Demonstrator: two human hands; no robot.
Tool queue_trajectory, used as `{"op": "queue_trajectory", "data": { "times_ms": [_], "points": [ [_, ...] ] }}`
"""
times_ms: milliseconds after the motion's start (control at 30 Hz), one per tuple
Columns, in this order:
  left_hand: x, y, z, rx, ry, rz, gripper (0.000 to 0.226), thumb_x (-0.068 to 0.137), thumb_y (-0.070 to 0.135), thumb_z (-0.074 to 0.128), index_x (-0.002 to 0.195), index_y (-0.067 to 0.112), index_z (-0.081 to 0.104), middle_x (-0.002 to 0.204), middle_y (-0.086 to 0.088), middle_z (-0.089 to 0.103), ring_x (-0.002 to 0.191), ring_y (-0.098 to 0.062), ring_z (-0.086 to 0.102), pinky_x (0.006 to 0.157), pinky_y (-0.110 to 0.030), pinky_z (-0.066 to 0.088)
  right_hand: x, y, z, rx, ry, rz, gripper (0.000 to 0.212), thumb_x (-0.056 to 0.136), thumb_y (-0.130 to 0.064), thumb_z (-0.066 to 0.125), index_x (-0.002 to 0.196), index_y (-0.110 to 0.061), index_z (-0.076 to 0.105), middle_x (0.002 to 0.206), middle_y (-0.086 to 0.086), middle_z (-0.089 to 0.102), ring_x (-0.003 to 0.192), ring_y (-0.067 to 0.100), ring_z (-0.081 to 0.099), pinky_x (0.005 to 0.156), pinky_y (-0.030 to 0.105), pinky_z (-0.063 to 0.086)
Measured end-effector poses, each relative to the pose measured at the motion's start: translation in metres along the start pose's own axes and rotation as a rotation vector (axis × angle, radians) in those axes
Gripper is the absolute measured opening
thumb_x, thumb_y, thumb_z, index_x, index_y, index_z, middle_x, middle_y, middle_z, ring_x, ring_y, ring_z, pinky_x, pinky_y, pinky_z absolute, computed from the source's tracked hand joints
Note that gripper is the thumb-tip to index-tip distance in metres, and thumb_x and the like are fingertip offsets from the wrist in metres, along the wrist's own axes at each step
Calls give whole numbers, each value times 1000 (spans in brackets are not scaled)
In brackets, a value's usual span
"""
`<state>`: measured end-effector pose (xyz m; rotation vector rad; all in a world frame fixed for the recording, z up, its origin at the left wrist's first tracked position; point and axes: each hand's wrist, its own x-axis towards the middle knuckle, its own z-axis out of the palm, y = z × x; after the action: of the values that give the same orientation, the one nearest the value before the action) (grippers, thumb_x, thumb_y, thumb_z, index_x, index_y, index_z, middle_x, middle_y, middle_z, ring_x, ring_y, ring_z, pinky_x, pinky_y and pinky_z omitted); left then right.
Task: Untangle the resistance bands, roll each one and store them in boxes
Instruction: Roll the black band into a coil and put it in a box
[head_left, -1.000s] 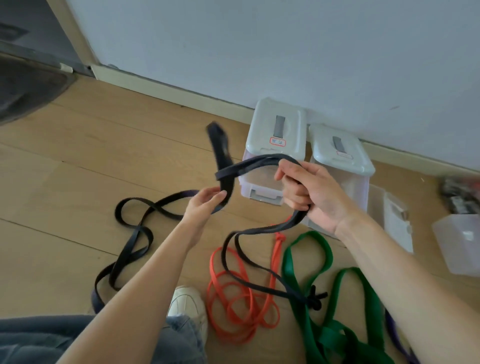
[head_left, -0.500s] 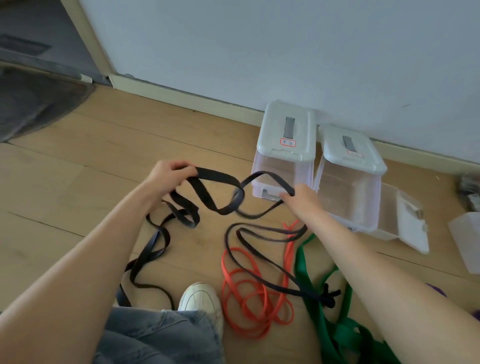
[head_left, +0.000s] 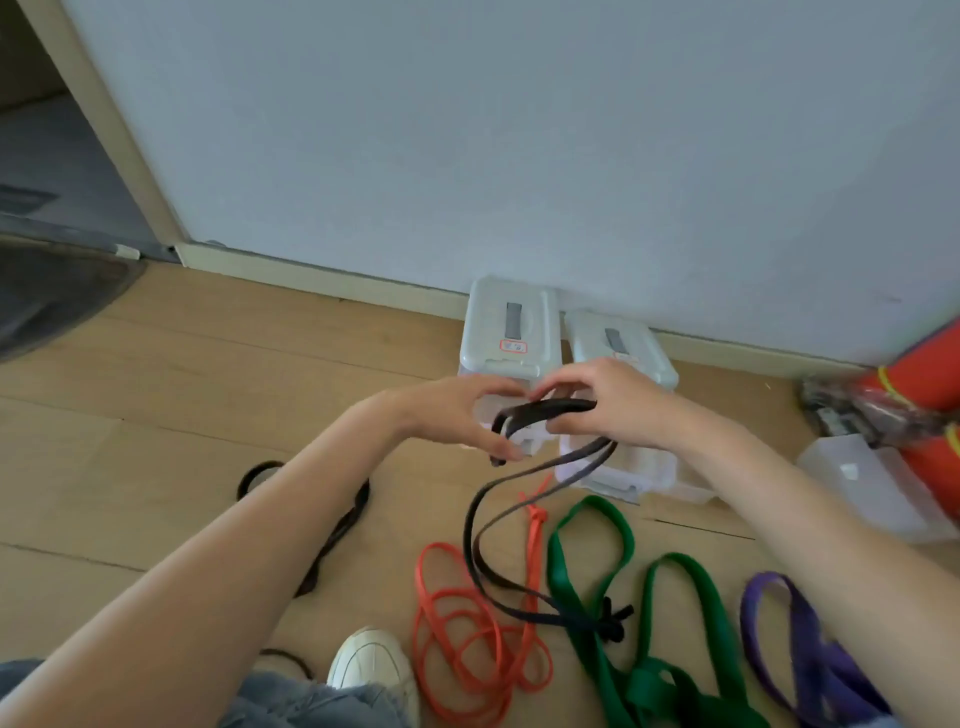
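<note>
My left hand (head_left: 457, 415) and my right hand (head_left: 608, 405) meet in front of two lidded plastic boxes (head_left: 511, 332) (head_left: 618, 343) by the wall. Both pinch a folded loop of the black band (head_left: 540, 413). The rest of that band hangs down to the floor and ends in a knot (head_left: 613, 618) lying on the green band (head_left: 587, 525). An orange band (head_left: 457, 639) lies in loose coils left of the green one. A purple band (head_left: 795, 623) lies at the right. Another black strand (head_left: 343, 530) shows under my left forearm.
A clear open box (head_left: 862, 478) and a red rolled mat (head_left: 930, 379) sit at the far right by the wall. My white shoe (head_left: 369, 670) and jeans are at the bottom. A doorway with a dark mat (head_left: 47, 296) is at the left. The floor is wood.
My left hand has swung from the left toward my right hand, and both have risen in front of the boxes. The black band now is gathered into a fold between them.
</note>
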<state>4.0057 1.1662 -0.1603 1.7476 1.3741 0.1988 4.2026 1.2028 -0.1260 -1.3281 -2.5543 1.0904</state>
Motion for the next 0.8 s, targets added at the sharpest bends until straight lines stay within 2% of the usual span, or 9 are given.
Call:
{"op": "queue_trajectory", "data": {
  "times_ms": [133, 233, 300, 400, 500, 567, 633, 733, 800],
  "points": [
    [-9, 84, -14, -104, 147, 277, 11, 87, 19, 64, 90, 8, 64, 73, 0, 63, 67, -11, 54, 63, -22, 40, -59, -21, -63, 244, 229, -56, 21, 76, -6, 74, 87, -23, 66, 81, 1, 71, 54, -2, 58, 52, 8, 42],
    [-27, 138, -31, -232, 244, 390, 16, 89, 25, 60, 83, 10, 61, 56, 7, 56, 58, -9, 56, 64, -26, 48, -101, -21, -95, 319, 346, -54, 20, 76, -4, 73, 87, -19, 64, 71, 2, 69, 57, 7, 57, 55, 15, 43],
    [-35, 164, -37, -271, 251, 447, 19, 89, 30, 58, 79, 14, 60, 51, 12, 47, 51, -7, 51, 56, -23, 47, -120, -12, -90, 203, 209, 27, 14, 80, -8, 69, 85, -19, 63, 69, -3, 70, 67, 8, 65, 67, 17, 48],
    [-39, 175, -38, -308, 300, 396, 27, 90, 32, 58, 81, 7, 59, 53, 9, 37, 46, -8, 37, 49, -18, 37, -139, 19, -56, 52, -24, 209, 13, 88, -13, 61, 78, -21, 62, 78, -6, 70, 84, 10, 66, 89, 30, 49],
    [-37, 155, -37, -34, 338, 227, 28, 88, 31, 61, 91, 4, 58, 64, 3, 51, 51, -8, 45, 52, -16, 39, -154, 34, -48, 95, 74, 240, 19, 93, -14, 54, 75, -19, 60, 82, -3, 69, 82, 8, 65, 83, 24, 46],
    [-34, 138, -27, 300, 171, 17, 35, 85, 34, 65, 110, 13, 54, 98, -3, 65, 80, -12, 59, 73, -22, 46, -158, 34, -54, 52, 156, 212, 24, 95, -17, 50, 72, -20, 58, 73, -6, 67, 73, 6, 63, 73, 19, 43],
    [-28, 128, -9, 390, -12, -99, 67, 81, 38, 68, 136, 19, 34, 135, -1, 50, 116, -18, 51, 97, -29, 39, -154, 27, -59, 27, 205, 147, 19, 94, -19, 52, 75, -19, 56, 67, -8, 64, 65, 5, 60, 69, 20, 43],
    [-13, 137, 22, 274, -54, 93, 83, 77, 41, 71, 144, 29, 23, 146, 11, 34, 130, -7, 35, 104, -24, 30, -138, 17, -56, -47, 194, 58, 6, 91, -20, 57, 89, -14, 57, 66, -9, 62, 55, -3, 54, 56, 12, 39],
    [0, 145, 35, 162, -60, 222, 55, 81, 34, 69, 130, 29, 44, 129, 11, 53, 114, 0, 47, 96, -16, 34, -129, 17, -52, -32, 218, 22, 2, 87, -19, 61, 88, -18, 59, 62, -13, 63, 52, -7, 53, 53, 11, 38]
  ]
}}
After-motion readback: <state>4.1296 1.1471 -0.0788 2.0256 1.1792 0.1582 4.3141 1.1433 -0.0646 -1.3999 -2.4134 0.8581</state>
